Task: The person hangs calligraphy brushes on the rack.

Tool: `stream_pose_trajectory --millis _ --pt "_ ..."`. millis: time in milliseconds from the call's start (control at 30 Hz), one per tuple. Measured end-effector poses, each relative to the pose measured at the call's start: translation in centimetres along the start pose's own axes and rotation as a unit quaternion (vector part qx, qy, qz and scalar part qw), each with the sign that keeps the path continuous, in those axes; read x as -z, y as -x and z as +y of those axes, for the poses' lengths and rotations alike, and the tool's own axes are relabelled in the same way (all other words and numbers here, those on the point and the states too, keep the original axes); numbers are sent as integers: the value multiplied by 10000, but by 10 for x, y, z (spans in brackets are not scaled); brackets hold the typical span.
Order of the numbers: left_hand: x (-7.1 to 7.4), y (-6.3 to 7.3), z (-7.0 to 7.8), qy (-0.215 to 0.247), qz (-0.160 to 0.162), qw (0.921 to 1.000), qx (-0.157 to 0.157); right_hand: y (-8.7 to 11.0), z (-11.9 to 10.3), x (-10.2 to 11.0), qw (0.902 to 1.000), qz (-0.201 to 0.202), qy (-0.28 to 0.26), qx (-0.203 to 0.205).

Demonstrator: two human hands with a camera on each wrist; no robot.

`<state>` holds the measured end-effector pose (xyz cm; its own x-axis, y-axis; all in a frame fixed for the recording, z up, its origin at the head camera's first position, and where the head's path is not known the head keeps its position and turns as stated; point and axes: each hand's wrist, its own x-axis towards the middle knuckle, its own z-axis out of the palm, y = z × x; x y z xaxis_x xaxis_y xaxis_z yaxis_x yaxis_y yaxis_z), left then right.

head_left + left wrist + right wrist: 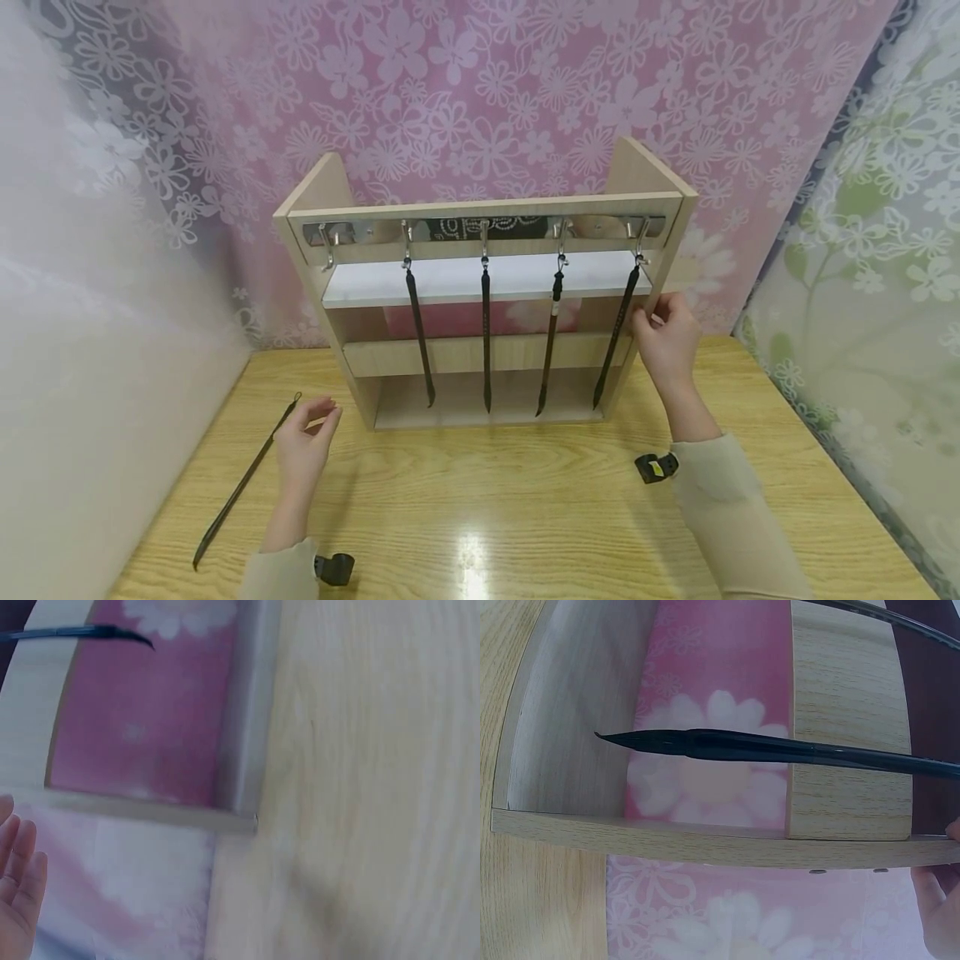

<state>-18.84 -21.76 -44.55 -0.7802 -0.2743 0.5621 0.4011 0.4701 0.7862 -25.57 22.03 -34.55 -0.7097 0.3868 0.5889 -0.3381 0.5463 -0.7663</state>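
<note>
A wooden rack (pixel 487 354) stands on the table, with a metal hook strip (pixel 390 232) across its upper front. Four of its hooks carry dark calligraphy brushes, tips down; one is the rightmost brush (pixel 618 333), seen close in the right wrist view as a dark brush (pixel 742 746). The leftmost hook (pixel 327 247) is bare. My right hand (pixel 669 342) grips the rack's right side panel, thumb at the front edge. To the left, my left hand (pixel 303 442) hovers with relaxed fingers and holds nothing. A loose brush (pixel 247 477) lies on the table beside it.
The wooden table (pixel 480 500) reaches toward me. Floral pink cloth (pixel 487 100) hangs behind the rack, a pale wall (pixel 112 333) rises at left and a patterned wall (pixel 885 275) at right. A white shelf (pixel 450 279) crosses the rack behind the brushes.
</note>
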Motion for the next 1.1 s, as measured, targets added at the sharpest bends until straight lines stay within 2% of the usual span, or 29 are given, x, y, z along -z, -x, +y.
stream_pose_trajectory --millis 167,333,367,467,533,567,600,700,767,833,933,1100 --pt "19 5 -10 -399 188 9987 235 0 0 1 9999 -77 -109 -43" --pt "41 9 -22 -964 132 9918 833 -1 1 3 9993 -165 -281 -175" --pt "45 10 -30 -842 154 9927 854 -1 1 3 9991 -173 -323 -206" --pt "58 13 -39 -938 54 9912 928 -1 1 4 9984 -190 -454 -273" --pt "68 13 -64 -698 -66 9946 765 -2 0 4 9979 -194 -527 -315" --pt "71 14 -68 -716 -118 9941 800 -2 0 5 9978 -189 -539 -334" --pt "75 14 -65 -938 -235 9914 883 -2 0 5 9978 -182 -535 -340" --pt "83 14 -72 -1274 -365 9842 1178 -3 2 6 9983 -153 -459 -321" --pt "85 14 -55 -1751 -466 9729 1440 -4 4 6 9985 -139 -427 -301" --pt "87 13 -53 -1946 -522 9674 1536 -5 6 6 9984 -145 -456 -288" --pt "91 13 -48 -2094 -782 9621 1563 -5 8 7 9976 -206 -555 -347" --pt "96 14 -47 -2229 -1306 9481 1854 -4 6 8 9948 -374 -706 -625"
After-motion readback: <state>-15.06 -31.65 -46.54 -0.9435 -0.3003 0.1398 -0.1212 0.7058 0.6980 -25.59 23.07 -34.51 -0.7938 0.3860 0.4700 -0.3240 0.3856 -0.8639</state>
